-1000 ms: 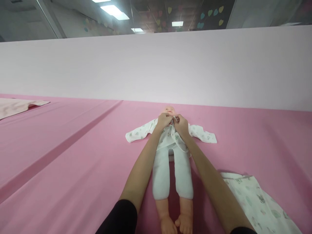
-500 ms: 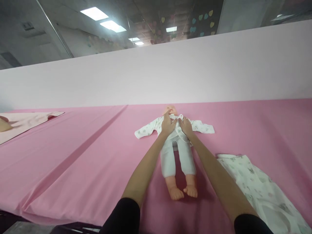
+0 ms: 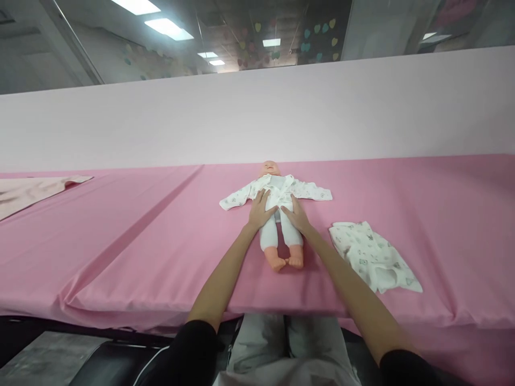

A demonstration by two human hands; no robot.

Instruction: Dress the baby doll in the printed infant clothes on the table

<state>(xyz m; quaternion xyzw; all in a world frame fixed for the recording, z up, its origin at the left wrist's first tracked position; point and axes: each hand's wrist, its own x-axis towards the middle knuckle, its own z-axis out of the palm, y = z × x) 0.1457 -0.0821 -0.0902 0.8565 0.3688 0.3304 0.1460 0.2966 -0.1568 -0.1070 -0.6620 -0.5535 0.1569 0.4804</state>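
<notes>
A baby doll (image 3: 270,168) lies on its back on the pink sheet, feet towards me. It wears a white printed top (image 3: 308,191) with both sleeves spread outward, the front parted over a plain light chest. My left hand (image 3: 260,210) rests at the doll's left-of-view hip, fingers spread on the lower edge of the top. Against the opposite hip lies my right hand (image 3: 296,215), also with fingers apart. Both thumbs point inward across the doll's white legs (image 3: 268,235). Neither hand grips anything that I can see.
White printed baby clothing (image 3: 376,257) lies folded to the right of the doll. At far left is a pale pink cloth (image 3: 34,192). A white wall panel (image 3: 257,118) stands behind the pink-covered table (image 3: 161,252). A black chair (image 3: 115,362) is below its front edge.
Both hands have moved from the top's neckline down to the doll's hips and spread apart. The top now lies parted at the chest. My view has tilted down and drawn back.
</notes>
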